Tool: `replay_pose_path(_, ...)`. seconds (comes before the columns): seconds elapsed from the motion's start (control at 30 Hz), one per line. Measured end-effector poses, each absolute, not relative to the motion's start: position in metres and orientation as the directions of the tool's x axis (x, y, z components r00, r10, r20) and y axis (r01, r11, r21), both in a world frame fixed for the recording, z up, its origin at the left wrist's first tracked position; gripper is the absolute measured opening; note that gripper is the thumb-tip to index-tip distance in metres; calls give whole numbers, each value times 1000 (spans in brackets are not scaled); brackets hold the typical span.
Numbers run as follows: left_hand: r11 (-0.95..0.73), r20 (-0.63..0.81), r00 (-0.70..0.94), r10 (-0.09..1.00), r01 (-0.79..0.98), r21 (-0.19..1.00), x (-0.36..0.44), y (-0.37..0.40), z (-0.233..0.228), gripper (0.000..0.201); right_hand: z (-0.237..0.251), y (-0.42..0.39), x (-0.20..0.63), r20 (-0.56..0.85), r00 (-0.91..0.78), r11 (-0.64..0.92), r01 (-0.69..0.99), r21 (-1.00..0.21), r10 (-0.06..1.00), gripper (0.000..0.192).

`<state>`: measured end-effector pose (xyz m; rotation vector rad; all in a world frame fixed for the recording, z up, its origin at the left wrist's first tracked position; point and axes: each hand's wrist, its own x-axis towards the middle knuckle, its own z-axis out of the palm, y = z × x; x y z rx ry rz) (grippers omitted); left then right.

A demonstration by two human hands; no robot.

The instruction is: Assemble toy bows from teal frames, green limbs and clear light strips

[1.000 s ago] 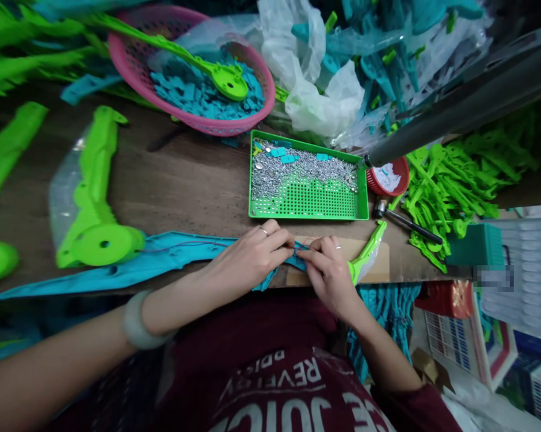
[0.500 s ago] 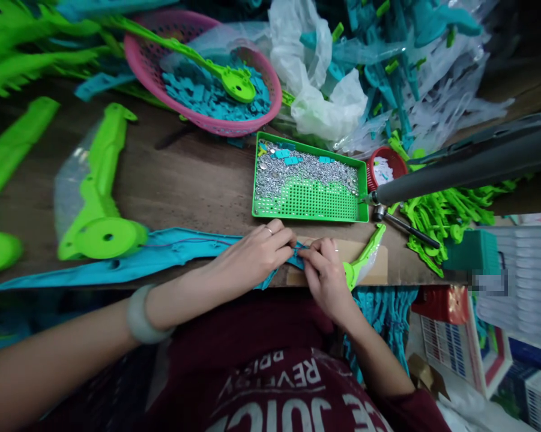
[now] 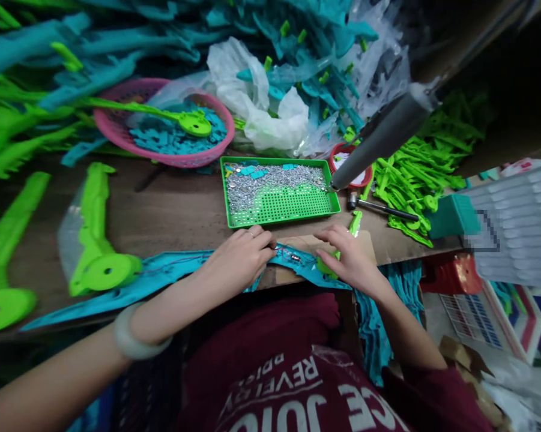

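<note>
A long blue plastic toy shell (image 3: 162, 268) lies along the table's front edge, its hollow side up, with thin dark red wires and a small metallic part inside. My left hand (image 3: 243, 255) has its fingers closed on the shell's middle; its fingertips partly hide the wires there. To the right, my right hand (image 3: 353, 264) hovers over the shell's right end with fingers stretched and apart. Beneath those fingers is a small bright green part (image 3: 328, 264); whether they touch it I cannot tell. A green piece with a round disc (image 3: 110, 271) overlaps the shell's left part.
Behind the hands stands a green tray (image 3: 283, 221) of small screws. A pink basket (image 3: 162, 157) of blue pieces is at back left. A grey hanging tool (image 3: 382, 135) points down beside a red basket (image 3: 367, 179). A black-handled hammer (image 3: 387, 209) lies at right.
My right hand has come away from the shell's middle and moved right, its fingers spreading over the green part. My left hand stays on the shell. The camera view has shifted.
</note>
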<state>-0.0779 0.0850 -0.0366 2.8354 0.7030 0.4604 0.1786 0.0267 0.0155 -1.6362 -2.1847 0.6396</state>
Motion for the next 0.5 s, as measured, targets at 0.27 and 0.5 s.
replay_pose_path(0.27, -845, 177, 832, 526, 486, 223, -68, 76, -19, 26, 3, 64, 150, -180, -476, 326, 787, -524, 861, 49)
replay_pose_path(0.5, -820, 218, 797, 564, 507, 266, -68, 69, -25, 29, 10, 69, 153, -266, -464, 296, 820, -490, 845, 13)
